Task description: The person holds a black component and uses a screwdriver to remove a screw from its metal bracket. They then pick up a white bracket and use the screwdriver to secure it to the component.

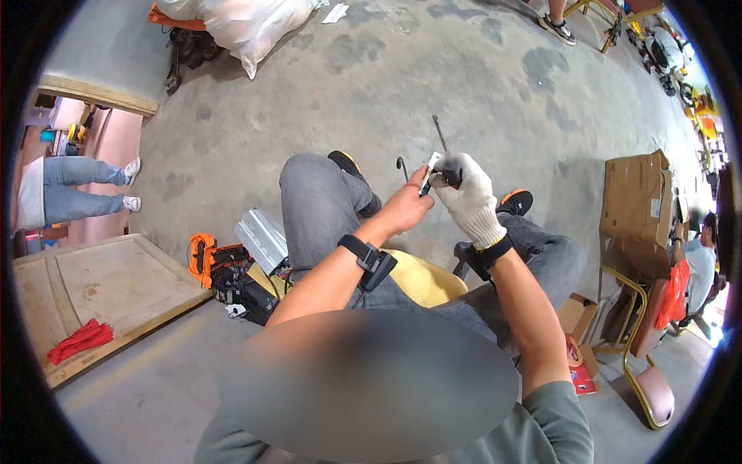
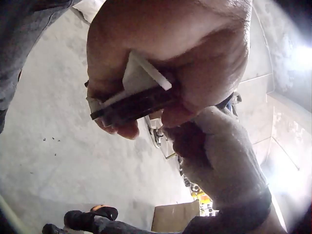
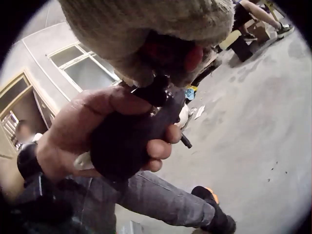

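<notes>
The bare left hand grips a dark, rounded part between thumb and fingers. A white plate sticks out beside that part in the left wrist view. A white knit glove covers the right hand, held up against the left one. Its fingers curl round a black-and-red tool, whose exact kind I cannot tell. From the right hand's far side a long thin rod points forward. Close to the left fingertips shows a black hooked piece. Both hands meet above the floor, between the knees.
By the left knee lie a finned silver box, black wiring and an orange item. A wooden panel bears a red cloth. At right stand a cardboard box and a chair. Other people are around.
</notes>
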The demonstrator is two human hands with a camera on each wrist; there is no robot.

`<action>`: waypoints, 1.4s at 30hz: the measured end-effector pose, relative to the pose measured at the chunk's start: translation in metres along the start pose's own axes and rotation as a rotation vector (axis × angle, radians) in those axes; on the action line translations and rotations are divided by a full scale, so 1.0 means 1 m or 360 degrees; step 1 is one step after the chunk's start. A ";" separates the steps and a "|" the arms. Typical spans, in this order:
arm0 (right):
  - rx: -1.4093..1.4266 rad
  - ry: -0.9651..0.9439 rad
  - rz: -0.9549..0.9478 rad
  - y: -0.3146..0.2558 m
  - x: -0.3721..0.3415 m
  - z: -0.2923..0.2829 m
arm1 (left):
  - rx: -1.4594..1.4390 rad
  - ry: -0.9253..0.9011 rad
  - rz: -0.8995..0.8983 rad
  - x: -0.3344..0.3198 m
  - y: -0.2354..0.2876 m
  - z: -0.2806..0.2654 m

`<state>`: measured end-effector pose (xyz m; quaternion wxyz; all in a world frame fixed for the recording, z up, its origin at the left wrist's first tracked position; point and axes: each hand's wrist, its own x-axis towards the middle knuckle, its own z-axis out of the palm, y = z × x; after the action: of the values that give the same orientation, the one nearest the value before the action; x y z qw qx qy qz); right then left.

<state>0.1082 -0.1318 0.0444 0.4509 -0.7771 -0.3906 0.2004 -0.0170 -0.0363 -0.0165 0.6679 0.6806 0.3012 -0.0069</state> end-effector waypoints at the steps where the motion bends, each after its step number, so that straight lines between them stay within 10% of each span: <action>1: -0.0084 -0.0008 -0.0027 0.002 0.001 0.000 | 0.0053 -0.0006 0.0000 0.001 -0.001 0.000; 10: -0.0330 -0.0128 -0.0110 -0.003 0.006 -0.002 | 0.0291 0.0183 0.0504 0.008 -0.025 0.005; 12: -0.0343 -0.0138 -0.0035 -0.003 0.008 -0.003 | 0.0055 0.0105 -0.0227 -0.005 0.005 -0.004; 21: 0.0619 0.0061 0.1463 0.156 0.039 -0.002 | -0.1649 0.0171 -0.0322 -0.020 0.005 -0.046; 29: 0.0435 0.0072 0.1717 0.271 0.035 0.051 | -0.1709 0.0330 -0.0635 -0.022 0.027 -0.051; 42: 0.0449 0.0099 0.1691 0.301 0.058 0.076 | -0.1695 0.0315 -0.0648 -0.018 0.038 -0.045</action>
<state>0.2217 -0.1320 -0.2501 0.3989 -0.8050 0.0995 0.4278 -0.0337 0.0006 0.0297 0.8723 0.1763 0.4489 0.0809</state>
